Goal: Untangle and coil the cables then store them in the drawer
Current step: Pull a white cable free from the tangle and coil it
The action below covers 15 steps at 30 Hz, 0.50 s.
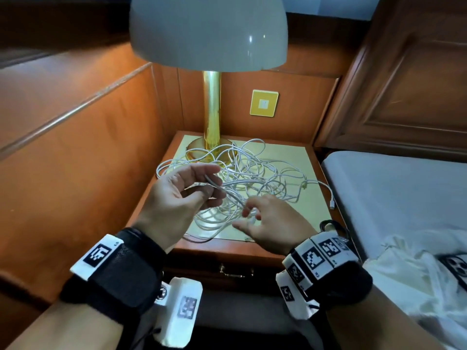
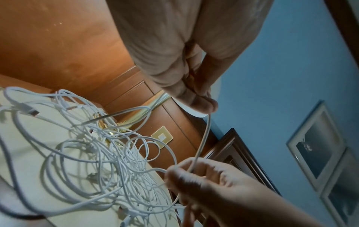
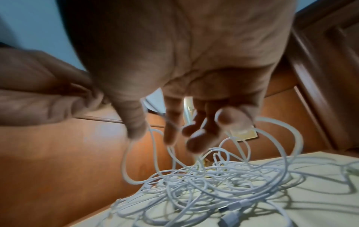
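Observation:
A tangle of white cables (image 1: 252, 173) lies on the nightstand top (image 1: 298, 157), spreading from the lamp base to the front edge. My left hand (image 1: 202, 192) is raised over the pile's left side and pinches one strand (image 2: 204, 138) between thumb and fingertips (image 2: 202, 106). That strand runs down to my right hand (image 2: 186, 173), whose curled fingers hold it near the front of the pile (image 1: 252, 215). In the right wrist view the right hand's fingers (image 3: 174, 135) hang blurred above the cables (image 3: 213, 176). The drawer (image 1: 235, 271) below the top is closed, its brass handle showing.
A lamp with a gold stem (image 1: 212, 109) and a wide pale shade (image 1: 207, 29) stands at the back left of the top. A yellow wall plate (image 1: 264, 102) is behind. One cable plug (image 1: 332, 204) reaches the right edge, beside the bed (image 1: 404, 185). Wood panelling closes the left side.

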Each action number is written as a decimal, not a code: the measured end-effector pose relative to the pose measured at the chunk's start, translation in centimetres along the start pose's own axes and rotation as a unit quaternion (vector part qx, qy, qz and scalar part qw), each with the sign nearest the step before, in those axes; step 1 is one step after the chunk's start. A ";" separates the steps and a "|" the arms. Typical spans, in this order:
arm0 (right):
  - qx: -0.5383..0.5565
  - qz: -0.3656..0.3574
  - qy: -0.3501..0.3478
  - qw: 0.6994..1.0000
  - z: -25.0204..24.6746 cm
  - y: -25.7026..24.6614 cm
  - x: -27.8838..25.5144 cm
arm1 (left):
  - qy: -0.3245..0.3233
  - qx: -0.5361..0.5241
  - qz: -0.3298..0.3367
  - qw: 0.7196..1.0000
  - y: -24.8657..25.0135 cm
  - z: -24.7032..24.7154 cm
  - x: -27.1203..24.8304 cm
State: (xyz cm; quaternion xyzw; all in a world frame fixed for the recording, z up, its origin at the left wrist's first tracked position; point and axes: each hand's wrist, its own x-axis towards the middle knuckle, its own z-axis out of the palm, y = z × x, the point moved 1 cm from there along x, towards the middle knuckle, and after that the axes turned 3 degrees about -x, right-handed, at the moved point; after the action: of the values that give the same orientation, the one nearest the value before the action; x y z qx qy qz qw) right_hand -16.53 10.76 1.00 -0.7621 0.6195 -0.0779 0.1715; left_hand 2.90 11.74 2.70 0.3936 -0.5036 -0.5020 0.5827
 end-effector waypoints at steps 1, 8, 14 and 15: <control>0.001 0.015 0.038 0.999 -0.4 0.2 0.1 | 0.008 -0.002 0.014 1.000 0.3 0.1 0.0; 0.039 0.073 0.175 0.981 -2.0 2.3 0.1 | 0.079 0.068 0.095 0.990 2.3 0.0 0.1; 0.016 0.161 0.197 0.967 -2.8 4.9 0.5 | 0.175 0.194 0.139 0.955 2.7 -0.9 0.5; 0.024 0.174 0.204 0.963 -3.0 5.4 0.6 | 0.194 0.199 0.134 0.951 2.7 -1.3 0.7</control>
State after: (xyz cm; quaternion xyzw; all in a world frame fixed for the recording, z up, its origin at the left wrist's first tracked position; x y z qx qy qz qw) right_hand -22.35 8.78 1.84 -0.6062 0.7622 -0.2156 0.0707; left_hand 4.64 11.52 5.20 0.5199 -0.5188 -0.2227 0.6410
